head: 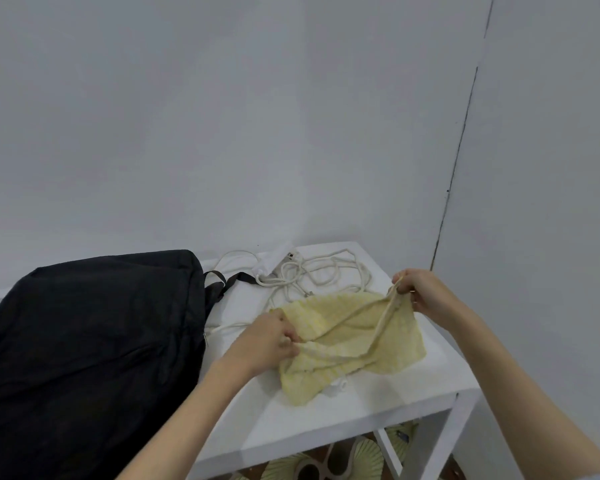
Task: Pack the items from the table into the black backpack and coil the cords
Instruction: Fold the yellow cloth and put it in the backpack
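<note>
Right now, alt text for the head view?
Both hands hold a yellow cloth above a white table: left hand grips one edge, right hand pinches another. Black backpack lies left; tangled white cords behind.

pale grey wall (257, 116) behind the white table (343, 420), a dark vertical seam (465, 126) near the corner, patterned floor tiles (361, 459) visible below the tabletop.
</note>
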`<state>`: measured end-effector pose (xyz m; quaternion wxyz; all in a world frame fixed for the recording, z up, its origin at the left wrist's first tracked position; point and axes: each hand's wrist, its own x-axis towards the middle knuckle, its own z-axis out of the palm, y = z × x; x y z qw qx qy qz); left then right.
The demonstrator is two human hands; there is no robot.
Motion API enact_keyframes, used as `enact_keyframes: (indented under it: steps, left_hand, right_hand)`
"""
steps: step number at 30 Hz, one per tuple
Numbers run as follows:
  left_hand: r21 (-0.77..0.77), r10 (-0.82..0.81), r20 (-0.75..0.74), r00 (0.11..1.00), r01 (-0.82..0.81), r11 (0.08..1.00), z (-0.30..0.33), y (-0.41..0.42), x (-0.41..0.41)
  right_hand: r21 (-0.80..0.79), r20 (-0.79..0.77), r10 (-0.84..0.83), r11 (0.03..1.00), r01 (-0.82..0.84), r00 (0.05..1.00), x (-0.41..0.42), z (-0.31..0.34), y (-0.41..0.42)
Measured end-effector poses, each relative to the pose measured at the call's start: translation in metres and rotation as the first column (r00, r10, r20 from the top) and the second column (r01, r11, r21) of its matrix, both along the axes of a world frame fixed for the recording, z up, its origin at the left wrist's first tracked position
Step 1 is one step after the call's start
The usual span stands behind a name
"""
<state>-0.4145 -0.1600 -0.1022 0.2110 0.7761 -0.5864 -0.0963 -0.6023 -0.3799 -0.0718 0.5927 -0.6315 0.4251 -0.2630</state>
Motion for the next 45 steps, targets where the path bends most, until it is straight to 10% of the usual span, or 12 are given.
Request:
enact_keyframes:
  steps: [6, 15, 22, 27, 38, 45]
  left_hand:
    - [0.056, -0.012, 0.267, 0.963, -0.003, 0.998, -0.016, -0.028, -0.007]
    - [0.137, 0.032, 0.272, 0.962, -0.072, 0.988, -0.024, -0.036, -0.009]
    - [-0.131, 0.027, 0.078, 0.997, -0.016, 0.991, -0.022, -0.033, 0.005]
    - [-0.459, 0.181, -0.366, 0.913, -0.345, 0.819, 0.018, -0.011, 0.016]
    - [-0.637, -0.076, -0.651, 0.755, -0.489, 0.596, 0.097, 0.036, 0.027]
    - [-0.472, -0.154, -0.838, 0.523, -0.555, 0.685, 0.126, 0.054, 0.033]
  right_hand:
    - [0.027, 0.021, -0.014, 1.0, 0.014, 1.0, -0.007, -0.011, -0.003]
    - [0.05, 0.091, -0.037, 0.998, 0.033, 0.995, -0.005, -0.011, -0.006]
    - [0.041, 0.142, -0.076, 0.997, 0.071, 0.987, -0.006, -0.008, -0.006]
    - [-0.004, 0.292, -0.152, 0.987, 0.16, 0.944, -0.014, -0.003, -0.009]
    - [-0.058, 0.585, 0.057, 0.998, -0.028, 0.809, -0.011, 0.05, 0.015]
    - [-0.056, 0.458, 0.08, 0.997, -0.061, 0.885, -0.008, 0.082, 0.029]
